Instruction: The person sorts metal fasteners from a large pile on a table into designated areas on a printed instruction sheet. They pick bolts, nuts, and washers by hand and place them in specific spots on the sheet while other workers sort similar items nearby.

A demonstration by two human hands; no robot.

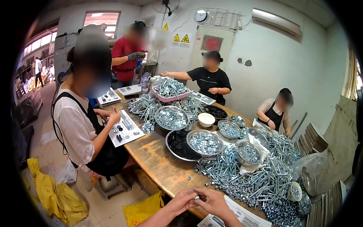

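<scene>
My left hand [181,202] and my right hand [213,203] meet above the near edge of the wooden table. Their closed fingertips pinch a small silvery metal fastener [197,197] between them; the fingers hide most of it, so its exact kind cannot be made out. Under my right forearm lies a white printed sheet [242,215] with pictures of bolts. A single loose nut [189,178] rests on the bare wood beyond my hands. Just right of them spreads a heap of dark and silvery nuts [234,189], merging into a large pile of bolts [264,181].
Metal bowls of washers and nuts [205,143], a bowl of black parts [177,156], a white bowl [206,119] and a pink basket of bolts [170,97] crowd the table [151,159]. Several co-workers sit or stand around it. A yellow sack [143,209] hangs below the near edge.
</scene>
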